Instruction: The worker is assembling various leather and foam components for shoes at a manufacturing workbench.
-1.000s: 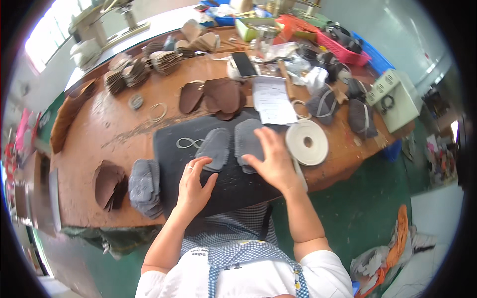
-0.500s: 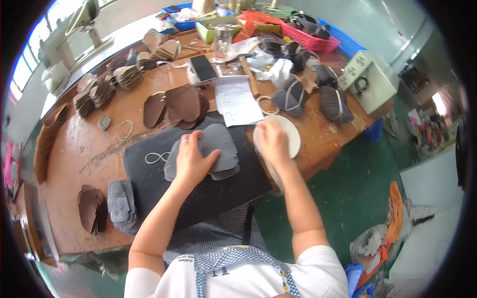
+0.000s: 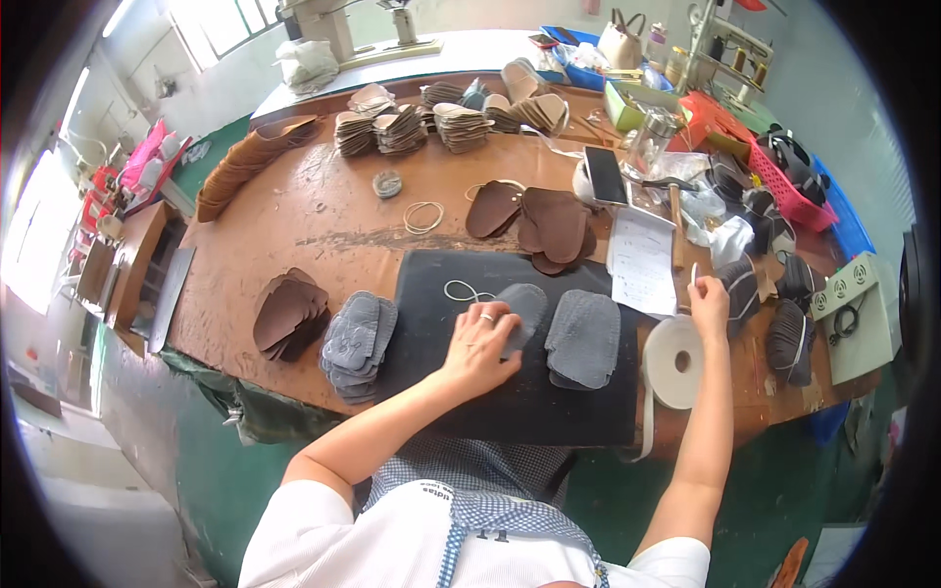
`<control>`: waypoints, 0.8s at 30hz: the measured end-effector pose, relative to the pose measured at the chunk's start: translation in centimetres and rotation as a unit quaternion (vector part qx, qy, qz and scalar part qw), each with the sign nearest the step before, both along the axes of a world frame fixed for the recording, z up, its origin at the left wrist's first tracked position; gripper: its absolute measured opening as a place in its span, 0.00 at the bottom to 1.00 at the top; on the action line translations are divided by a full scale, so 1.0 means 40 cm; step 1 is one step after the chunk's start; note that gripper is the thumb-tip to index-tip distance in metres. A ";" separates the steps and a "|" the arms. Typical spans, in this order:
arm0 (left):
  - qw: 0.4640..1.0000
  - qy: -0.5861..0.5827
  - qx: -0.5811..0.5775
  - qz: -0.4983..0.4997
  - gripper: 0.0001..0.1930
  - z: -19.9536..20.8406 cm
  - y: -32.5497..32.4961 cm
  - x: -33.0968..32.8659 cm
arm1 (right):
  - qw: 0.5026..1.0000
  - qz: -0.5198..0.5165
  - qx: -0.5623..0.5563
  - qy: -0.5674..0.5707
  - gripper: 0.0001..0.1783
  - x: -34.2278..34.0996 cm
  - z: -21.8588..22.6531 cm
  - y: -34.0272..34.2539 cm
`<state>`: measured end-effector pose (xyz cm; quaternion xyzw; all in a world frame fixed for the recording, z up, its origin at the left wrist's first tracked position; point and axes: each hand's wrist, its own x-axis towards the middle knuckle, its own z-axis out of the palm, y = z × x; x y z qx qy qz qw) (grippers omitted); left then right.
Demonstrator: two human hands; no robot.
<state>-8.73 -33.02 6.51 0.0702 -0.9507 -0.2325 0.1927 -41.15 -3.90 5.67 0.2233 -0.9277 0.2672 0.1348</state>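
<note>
My left hand (image 3: 480, 351) is closed on the edge of a grey rounded fabric piece (image 3: 527, 308), over a black mat (image 3: 470, 416). To its right lies a small stack of similar grey pieces (image 3: 585, 333). A loop of pale cord (image 3: 459, 290) rests just beyond the hand. My right hand (image 3: 711, 302) pinches a short, thin white thing (image 3: 695, 271), too small to name. It is just beyond a roll of white tape (image 3: 663, 364), whose loose end hangs over the table's front edge.
Left of the mat are grey pieces (image 3: 358, 343) and brown pieces (image 3: 291, 314). Brown cut-outs (image 3: 556, 225), written paper (image 3: 642, 260), a hammer (image 3: 676, 225) and a phone (image 3: 605, 174) lie beyond. A vented box (image 3: 853, 314) stands at the right; stacked pieces (image 3: 461, 125) line the back.
The view has turned left. My right hand has left the tape roll and holds a thin white thing beyond it. My left hand's grey piece now lies apart from the stack beside it.
</note>
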 end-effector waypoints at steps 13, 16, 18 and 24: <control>0.972 0.107 0.185 -0.097 0.22 0.156 0.073 -0.025 | 0.540 0.186 -0.715 -0.404 0.13 0.424 0.148 -0.067; 0.960 0.103 0.217 -0.146 0.21 0.184 0.150 -0.021 | 0.534 0.170 -0.720 -0.410 0.11 0.503 0.138 -0.097; 0.957 0.110 0.215 -0.162 0.22 0.202 0.191 -0.011 | 0.559 0.140 -0.717 -0.393 0.08 0.572 0.153 -0.121; 0.957 0.158 0.151 -0.190 0.12 0.151 0.199 0.029 | 0.677 0.258 -0.636 -0.268 0.05 0.705 0.133 -0.161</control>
